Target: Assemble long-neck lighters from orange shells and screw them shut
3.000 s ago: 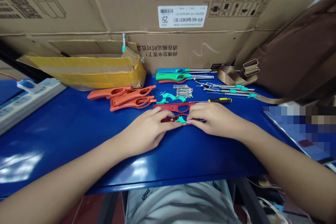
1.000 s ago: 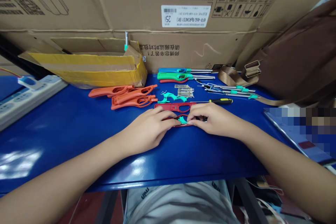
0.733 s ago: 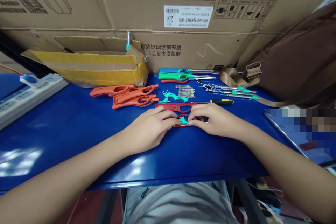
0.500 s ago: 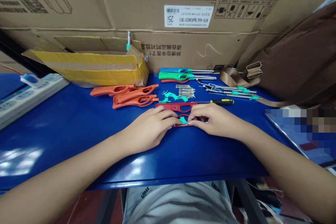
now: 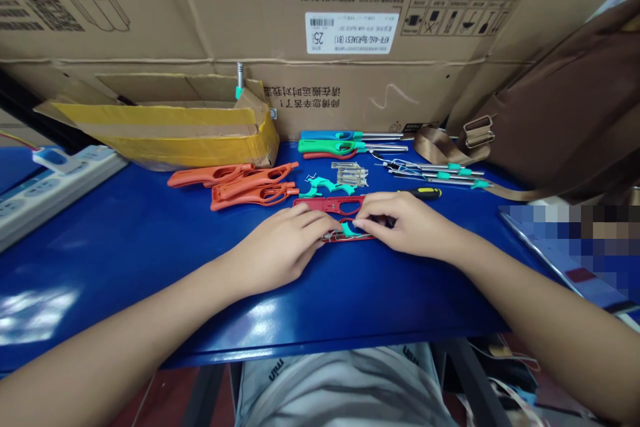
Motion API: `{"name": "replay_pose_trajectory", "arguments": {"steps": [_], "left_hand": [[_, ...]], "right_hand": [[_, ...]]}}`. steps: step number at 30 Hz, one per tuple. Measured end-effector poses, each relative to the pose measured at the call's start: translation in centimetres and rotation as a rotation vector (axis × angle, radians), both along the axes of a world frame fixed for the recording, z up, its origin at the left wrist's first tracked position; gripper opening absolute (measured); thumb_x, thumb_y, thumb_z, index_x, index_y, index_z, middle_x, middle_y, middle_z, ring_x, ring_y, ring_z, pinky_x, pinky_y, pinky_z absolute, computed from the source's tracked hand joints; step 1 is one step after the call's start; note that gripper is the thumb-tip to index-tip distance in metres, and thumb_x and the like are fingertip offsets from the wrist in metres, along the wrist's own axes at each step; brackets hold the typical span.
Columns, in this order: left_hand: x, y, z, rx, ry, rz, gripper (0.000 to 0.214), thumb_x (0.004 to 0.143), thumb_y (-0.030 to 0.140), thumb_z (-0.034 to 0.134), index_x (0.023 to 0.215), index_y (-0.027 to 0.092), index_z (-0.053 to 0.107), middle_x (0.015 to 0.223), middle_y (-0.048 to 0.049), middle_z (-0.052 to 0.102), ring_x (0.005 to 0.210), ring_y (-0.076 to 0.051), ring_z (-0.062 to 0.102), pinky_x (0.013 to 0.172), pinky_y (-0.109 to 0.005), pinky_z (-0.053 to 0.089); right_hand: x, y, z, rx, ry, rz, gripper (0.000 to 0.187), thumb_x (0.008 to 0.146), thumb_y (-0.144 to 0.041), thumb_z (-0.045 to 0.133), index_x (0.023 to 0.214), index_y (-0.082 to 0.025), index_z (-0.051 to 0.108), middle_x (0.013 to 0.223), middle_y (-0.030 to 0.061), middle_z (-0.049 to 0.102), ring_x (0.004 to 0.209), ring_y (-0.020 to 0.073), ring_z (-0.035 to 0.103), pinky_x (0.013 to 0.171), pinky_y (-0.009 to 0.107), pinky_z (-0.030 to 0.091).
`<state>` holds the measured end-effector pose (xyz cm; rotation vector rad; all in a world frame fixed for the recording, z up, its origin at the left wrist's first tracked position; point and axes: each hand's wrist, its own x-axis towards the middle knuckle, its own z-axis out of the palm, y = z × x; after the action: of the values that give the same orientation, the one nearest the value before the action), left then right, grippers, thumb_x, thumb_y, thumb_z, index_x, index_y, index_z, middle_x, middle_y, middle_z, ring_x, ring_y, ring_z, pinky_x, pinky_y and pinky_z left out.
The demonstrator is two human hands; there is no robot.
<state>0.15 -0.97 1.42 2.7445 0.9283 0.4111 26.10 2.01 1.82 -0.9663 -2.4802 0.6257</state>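
Slightly higher than earlier, the right hand (image 5: 400, 222) curls thumb and forefinger at the teal plastic trigger (image 5: 349, 230); whether pinching it, I cannot tell. The palm-down left hand (image 5: 285, 239), fingers bent together, covers one end of the red plastic half-shell (image 5: 346, 239), below frame centre.

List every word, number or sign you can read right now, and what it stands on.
"KFR-46G/BpR3AES1 (B1)": white rectangular paper label, upside down.
"25": same label, upside down.
"师傅您辛苦了!": large brown cardboard sheet, upside down.
"请在搬运时对我温": same sheet, upside down; last character partly hidden.
"min": pale grey cloth over the lap.
Too small or blurred: the label's fine print and the captions under the black handling symbols.
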Motion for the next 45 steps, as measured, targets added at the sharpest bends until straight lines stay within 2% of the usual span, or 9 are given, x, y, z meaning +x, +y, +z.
{"name": "replay_pose_trajectory", "arguments": {"steps": [3, 7, 11, 18, 23, 27, 32, 38, 45], "left_hand": [[-0.1, 0.0, 0.1, 0.0, -0.029, 0.007, 0.027, 0.1, 0.016, 0.05, 0.126, 0.02, 0.058, 0.122, -0.0078, 0.069, 0.113, -0.024, 0.062, 0.097, -0.04, 0.052], [-0.3, 0.3, 0.4, 0.02, -0.061, 0.032, 0.028, 0.1, 0.024, 0.054, 0.127, 0.019, 0.059, 0.124, -0.0088, 0.069, 0.114, -0.025, 0.063, 0.099, -0.041, 0.052], [-0.5, 0.8, 0.6, 0.061, -0.055, 0.089, 0.027, 0.1, 0.027, 0.053, 0.125, 0.018, 0.063, 0.12, -0.0092, 0.07, 0.112, -0.027, 0.063, 0.103, -0.046, 0.049], [-0.7, 1.3, 0.1, 0.111, -0.132, 0.193, 0.028, 0.1, 0.023, 0.053, 0.124, 0.017, 0.066, 0.118, -0.0104, 0.068, 0.113, -0.026, 0.06, 0.105, -0.046, 0.049], [-0.9, 1.2, 0.2, 0.24, -0.187, 0.189, 0.035, 0.098, 0.02, 0.057, 0.133, 0.018, 0.063, 0.127, -0.0123, 0.065, 0.12, -0.028, 0.057, 0.107, -0.048, 0.048], [-1.0, 1.3, 0.1, 0.298, -0.174, 0.129, 0.035, 0.097, 0.023, 0.062, 0.132, 0.019, 0.063, 0.128, -0.0123, 0.065, 0.118, -0.028, 0.06, 0.103, -0.047, 0.052], [-1.1, 1.3, 0.2, 0.279, -0.135, 0.094, 0.034, 0.098, 0.028, 0.063, 0.13, 0.017, 0.065, 0.118, -0.0112, 0.072, 0.105, -0.026, 0.068, 0.094, -0.043, 0.057], [-1.6, 1.4, 1.0, 0.109, -0.117, 0.027, 0.032, 0.098, 0.03, 0.061, 0.127, 0.016, 0.066, 0.114, -0.0102, 0.074, 0.1, -0.024, 0.07, 0.089, -0.037, 0.056], [-1.9, 1.6, 1.8, 0.004, 0.024, -0.005, 0.024, 0.095, 0.027, 0.063, 0.115, 0.018, 0.071, 0.103, -0.0067, 0.074, 0.092, -0.022, 0.069, 0.083, -0.034, 0.052]], "right_hand": [[0.5, 0.6, -0.3, 0.123, 0.06, -0.069, 0.014, 0.098, -0.021, 0.059, 0.093, -0.018, 0.072, 0.091, 0.0054, 0.069, 0.086, 0.0186, 0.064, 0.079, 0.032, 0.05], [1.3, 1.4, -0.8, 0.28, -0.062, -0.054, 0.017, 0.095, -0.018, 0.06, 0.106, -0.019, 0.073, 0.104, 0.0092, 0.065, 0.101, 0.025, 0.059, 0.091, 0.041, 0.05], [1.4, 1.7, -1.4, 0.303, -0.101, -0.037, 0.019, 0.093, -0.018, 0.065, 0.11, -0.023, 0.073, 0.113, 0.0095, 0.062, 0.108, 0.0268, 0.056, 0.096, 0.045, 0.048], [0.8, 1.6, -1.3, 0.261, -0.062, -0.084, 0.005, 0.095, -0.019, 0.063, 0.09, -0.02, 0.063, 0.109, 0.0095, 0.062, 0.103, 0.0264, 0.057, 0.093, 0.046, 0.048], [0.3, 1.0, -0.4, 0.114, 0.207, -0.162, 0.003, 0.098, -0.022, 0.057, 0.095, -0.021, 0.058, 0.094, 0.0049, 0.063, 0.086, 0.019, 0.06, 0.081, 0.035, 0.05], [-0.1, 0.8, -0.3, -0.155, 0.409, -0.249, 0.01, 0.094, -0.031, 0.062, 0.092, -0.021, 0.06, 0.087, 0.0019, 0.062, 0.077, 0.0163, 0.061, 0.072, 0.031, 0.051], [-0.1, 0.7, -0.6, -0.392, 0.471, -0.245, 0.02, 0.091, -0.039, 0.064, 0.096, -0.02, 0.061, 0.086, 0.0018, 0.062, 0.07, 0.0148, 0.06, 0.062, 0.029, 0.049], [0.1, 0.0, 0.0, -0.109, 0.151, -0.085, 0.035, 0.089, -0.034, 0.072, 0.121, -0.023, 0.065, 0.103, 0.0054, 0.066, 0.088, 0.0186, 0.063, 0.078, 0.033, 0.054], [0.1, -0.1, -0.1, 0.019, 0.01, 0.055, 0.03, 0.091, -0.031, 0.071, 0.12, -0.024, 0.065, 0.115, 0.0073, 0.066, 0.11, 0.0228, 0.061, 0.097, 0.038, 0.051]]}}
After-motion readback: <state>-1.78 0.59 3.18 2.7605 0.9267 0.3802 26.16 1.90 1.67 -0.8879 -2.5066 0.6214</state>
